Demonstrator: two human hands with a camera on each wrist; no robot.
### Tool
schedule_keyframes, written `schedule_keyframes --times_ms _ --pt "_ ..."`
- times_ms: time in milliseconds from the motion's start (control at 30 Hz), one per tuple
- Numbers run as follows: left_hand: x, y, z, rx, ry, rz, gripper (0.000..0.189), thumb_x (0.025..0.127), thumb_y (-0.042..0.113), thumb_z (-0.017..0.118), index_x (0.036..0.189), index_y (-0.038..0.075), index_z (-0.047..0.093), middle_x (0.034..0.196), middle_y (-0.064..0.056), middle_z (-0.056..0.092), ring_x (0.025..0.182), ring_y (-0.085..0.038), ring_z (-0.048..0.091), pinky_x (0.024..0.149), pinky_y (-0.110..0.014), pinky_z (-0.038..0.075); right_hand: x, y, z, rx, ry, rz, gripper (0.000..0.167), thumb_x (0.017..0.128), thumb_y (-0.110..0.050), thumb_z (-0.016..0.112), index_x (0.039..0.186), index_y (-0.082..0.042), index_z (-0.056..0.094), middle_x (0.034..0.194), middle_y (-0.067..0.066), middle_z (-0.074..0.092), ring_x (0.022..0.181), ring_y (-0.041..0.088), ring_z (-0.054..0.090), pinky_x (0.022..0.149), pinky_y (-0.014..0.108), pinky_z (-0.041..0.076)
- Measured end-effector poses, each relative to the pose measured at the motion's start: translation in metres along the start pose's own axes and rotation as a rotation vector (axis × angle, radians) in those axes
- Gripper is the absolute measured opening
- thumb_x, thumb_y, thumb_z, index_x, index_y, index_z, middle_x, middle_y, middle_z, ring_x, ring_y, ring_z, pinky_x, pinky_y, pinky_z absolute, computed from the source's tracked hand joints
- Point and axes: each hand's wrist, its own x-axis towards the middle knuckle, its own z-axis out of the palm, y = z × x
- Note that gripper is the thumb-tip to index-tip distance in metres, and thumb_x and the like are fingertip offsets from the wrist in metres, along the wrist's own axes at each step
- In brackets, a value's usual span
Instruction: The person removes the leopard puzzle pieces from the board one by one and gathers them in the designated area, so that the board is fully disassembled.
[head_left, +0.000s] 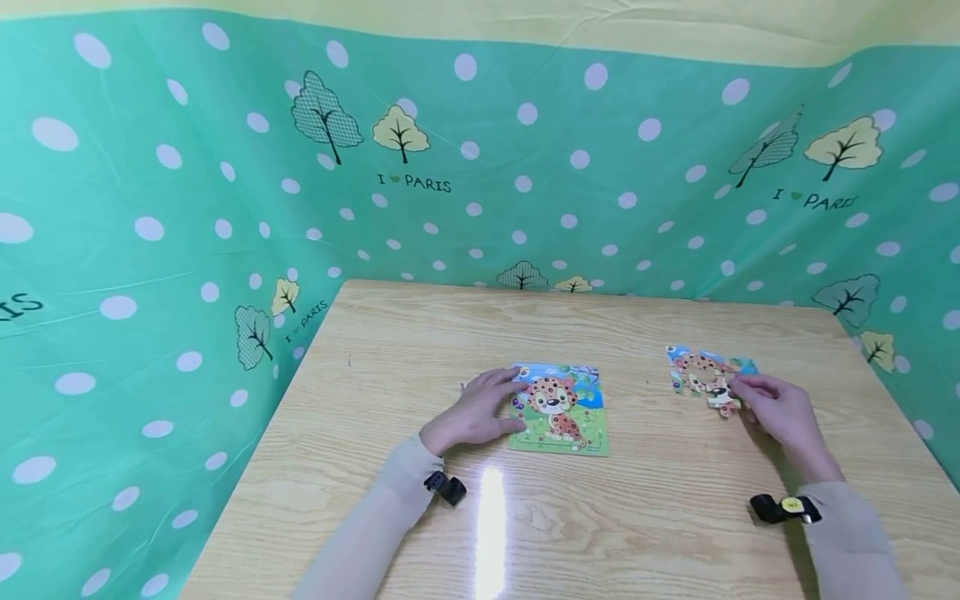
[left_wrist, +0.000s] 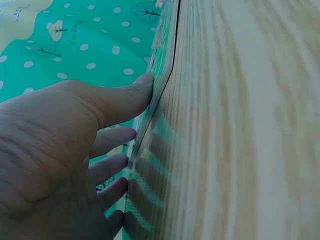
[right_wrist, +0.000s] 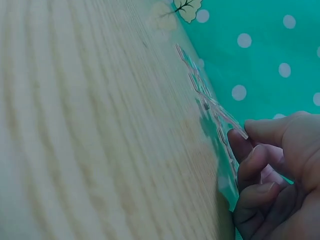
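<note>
In the head view, a square picture card (head_left: 558,417) with a spotted cartoon leopard lies flat on the table. My left hand (head_left: 480,408) rests at its left side, thumb and fingers spread and touching the edge; the left wrist view shows these fingertips (left_wrist: 145,80) along the thin border. To the right is a partly assembled jigsaw puzzle (head_left: 696,367) with the same leopard design. My right hand (head_left: 780,412) pinches a jigsaw piece (head_left: 723,397) over the puzzle's front edge. Seen from the right wrist, the piece (right_wrist: 227,117) tilts between thumb and index finger, the other fingers curled below.
The wooden table (head_left: 360,500) carries both pictures, with a bright light reflection in front of the card. A green dotted cloth (head_left: 525,150) with printed trees hangs behind and beside the table. Black straps with small devices (head_left: 783,508) sit on both wrists.
</note>
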Motion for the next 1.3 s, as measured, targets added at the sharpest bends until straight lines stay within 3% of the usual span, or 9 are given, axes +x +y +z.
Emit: schedule_keyframes --times_ms 67,300,467,567,700,833,967,1167,1300 --pt "0.0 0.0 0.0 0.001 -0.002 -0.001 0.071 0.099 0.039 0.073 0.161 0.016 0.047 0.178 -0.009 0.025 0.164 -0.037 0.021 0.133 -0.066 0.013 0.003 0.0 -0.001 -0.027 0.007 -0.002 0.067 0.108 -0.05 0.057 0.147 0.004 0.055 0.088 -0.021 0.066 0.071 0.007 0.06 0.057 0.027 0.052" --pt "-0.001 0.002 -0.001 -0.007 -0.009 -0.002 0.071 0.1 0.038 0.073 0.161 0.015 0.047 0.177 -0.009 0.026 0.165 -0.037 0.02 0.133 -0.066 0.013 0.008 -0.001 -0.006 -0.13 0.045 -0.01 0.065 0.109 -0.047 0.055 0.145 0.006 0.057 0.113 0.013 0.072 0.074 0.005 0.062 0.06 0.023 0.055" --pt "-0.001 0.001 0.0 -0.002 -0.008 -0.003 0.071 0.1 0.038 0.073 0.162 0.016 0.047 0.178 -0.008 0.025 0.165 -0.037 0.02 0.133 -0.065 0.013 0.011 0.0 -0.006 -0.164 0.077 0.005 0.062 0.11 -0.044 0.055 0.143 0.007 0.059 0.123 0.024 0.068 0.074 0.002 0.06 0.058 0.02 0.055" --pt "-0.001 0.001 0.0 0.001 -0.002 -0.004 0.071 0.099 0.039 0.073 0.161 0.016 0.047 0.178 -0.008 0.026 0.165 -0.036 0.021 0.133 -0.065 0.013 0.012 0.0 -0.005 -0.178 0.084 -0.002 0.062 0.11 -0.045 0.054 0.142 0.008 0.06 0.127 0.029 0.066 0.077 0.005 0.061 0.058 0.019 0.054" --pt "-0.001 0.001 0.0 -0.002 0.002 -0.007 0.071 0.099 0.039 0.073 0.161 0.017 0.047 0.178 -0.008 0.026 0.165 -0.036 0.02 0.133 -0.065 0.013 0.012 0.001 -0.005 -0.216 0.07 -0.022 0.064 0.109 -0.048 0.054 0.139 0.007 0.062 0.13 0.033 0.065 0.094 0.027 0.066 0.066 0.024 0.052" --pt "0.0 0.001 0.0 -0.003 -0.002 -0.011 0.071 0.1 0.039 0.073 0.162 0.018 0.047 0.178 -0.007 0.025 0.165 -0.035 0.02 0.133 -0.065 0.012 0.011 0.001 -0.006 -0.246 0.032 -0.028 0.065 0.109 -0.049 0.054 0.139 0.009 0.061 0.141 0.038 0.058 0.12 0.051 0.057 0.087 0.048 0.053" --pt "-0.001 0.001 -0.001 -0.004 0.0 -0.016 0.071 0.099 0.039 0.073 0.162 0.017 0.047 0.178 -0.006 0.025 0.165 -0.035 0.02 0.133 -0.064 0.012 0.01 0.0 -0.006 -0.251 0.02 -0.036 0.066 0.109 -0.048 0.053 0.139 0.01 0.061 0.143 0.04 0.056 0.128 0.056 0.053 0.098 0.065 0.047" --pt "0.0 0.001 -0.001 -0.002 -0.002 -0.02 0.071 0.1 0.039 0.073 0.162 0.017 0.047 0.178 -0.006 0.025 0.165 -0.035 0.019 0.134 -0.064 0.012 0.01 -0.002 -0.004 -0.246 0.037 -0.033 0.065 0.109 -0.048 0.053 0.14 0.009 0.06 0.143 0.04 0.056 0.127 0.056 0.054 0.097 0.064 0.048" --pt "0.0 0.0 -0.001 -0.005 -0.006 -0.02 0.071 0.1 0.039 0.073 0.162 0.018 0.047 0.178 -0.006 0.025 0.165 -0.036 0.019 0.134 -0.064 0.011 0.01 -0.003 -0.004 -0.238 0.05 -0.028 0.065 0.109 -0.048 0.053 0.14 0.009 0.061 0.141 0.038 0.058 0.124 0.053 0.056 0.087 0.05 0.05"
